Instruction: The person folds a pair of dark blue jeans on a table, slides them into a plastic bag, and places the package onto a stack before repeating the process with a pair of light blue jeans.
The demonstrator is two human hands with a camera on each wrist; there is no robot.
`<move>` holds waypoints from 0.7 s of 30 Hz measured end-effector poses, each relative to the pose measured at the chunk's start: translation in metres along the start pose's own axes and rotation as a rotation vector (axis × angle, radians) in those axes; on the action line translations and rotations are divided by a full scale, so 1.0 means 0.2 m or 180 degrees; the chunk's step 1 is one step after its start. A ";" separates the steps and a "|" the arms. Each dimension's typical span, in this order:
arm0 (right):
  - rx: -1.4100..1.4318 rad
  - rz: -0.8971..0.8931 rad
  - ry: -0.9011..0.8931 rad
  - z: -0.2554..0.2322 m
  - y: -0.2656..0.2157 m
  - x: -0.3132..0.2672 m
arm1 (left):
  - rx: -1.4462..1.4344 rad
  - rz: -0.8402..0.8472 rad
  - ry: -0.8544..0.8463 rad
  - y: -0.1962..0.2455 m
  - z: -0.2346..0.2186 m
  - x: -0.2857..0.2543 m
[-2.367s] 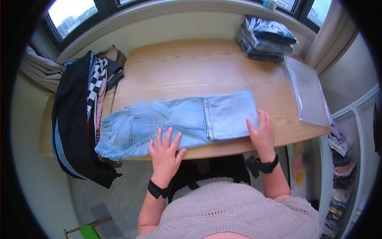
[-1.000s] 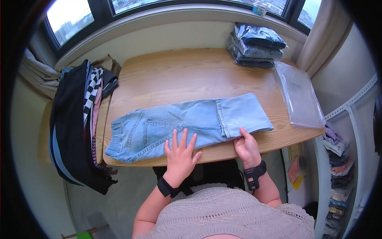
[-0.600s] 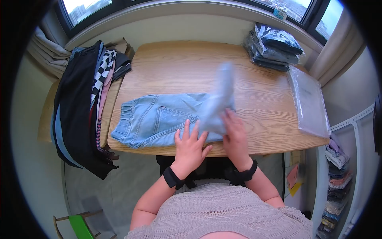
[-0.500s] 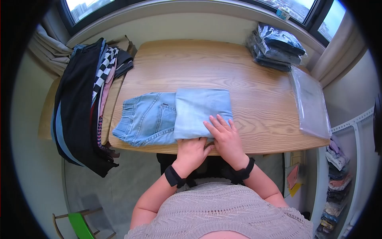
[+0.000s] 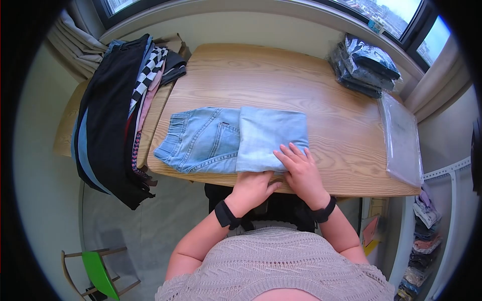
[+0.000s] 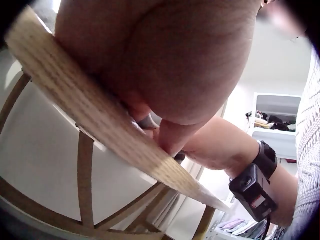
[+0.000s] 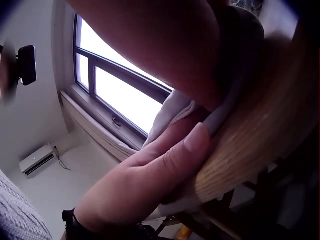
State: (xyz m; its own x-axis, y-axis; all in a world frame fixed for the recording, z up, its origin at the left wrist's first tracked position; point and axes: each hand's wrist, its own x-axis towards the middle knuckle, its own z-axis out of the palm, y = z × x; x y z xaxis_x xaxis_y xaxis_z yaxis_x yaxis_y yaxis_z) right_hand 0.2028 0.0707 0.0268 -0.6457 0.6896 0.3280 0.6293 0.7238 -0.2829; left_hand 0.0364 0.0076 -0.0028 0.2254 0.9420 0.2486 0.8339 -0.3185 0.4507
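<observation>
Black trousers (image 5: 108, 110) drape over other clothes at the far left, a checkered garment (image 5: 149, 72) beside them. Next come light-blue jeans (image 5: 201, 140) on the wooden surface (image 5: 261, 80), elastic waistband (image 5: 175, 133) to the left. Their leg end has just been turned back over the pocket area, leaving them shorter and, I judge, partly folded, with the waist part uncovered. The left hand (image 5: 251, 188) reaches beneath the doubled layer's near edge; its fingers are hidden, so I cannot tell whether they grip cloth. The right hand (image 5: 305, 178) rests on top, fingers spread and unclenched. Farther right sit plastic-wrapped garments (image 5: 364, 67) and clear packaging (image 5: 401, 143).
</observation>
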 end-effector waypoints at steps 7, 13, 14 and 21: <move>0.0412 0.0433 0.0698 0.09 0.02 0.03 | 0.0309 -0.0057 0.0171 0.03 -0.02 0.02; 0.4789 0.2100 0.2048 -0.07 0.18 -0.06 | 0.0721 -0.0102 0.0166 0.05 -0.03 0.03; 0.5241 0.2348 0.2236 -0.09 0.21 -0.09 | 0.0701 -0.0147 0.0132 0.04 -0.03 0.03; 0.6226 0.3388 0.1067 -0.11 0.36 -0.36 | 0.0731 -0.0298 -0.0011 0.00 -0.07 0.01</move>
State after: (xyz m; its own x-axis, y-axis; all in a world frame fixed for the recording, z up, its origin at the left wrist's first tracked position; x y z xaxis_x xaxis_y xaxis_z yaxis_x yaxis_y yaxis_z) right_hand 0.3048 0.0723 0.0017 -0.2631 0.8450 -0.4655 -0.6140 -0.5189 -0.5949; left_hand 0.0288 0.0074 0.0091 0.1432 0.9667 0.2120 0.9438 -0.1979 0.2649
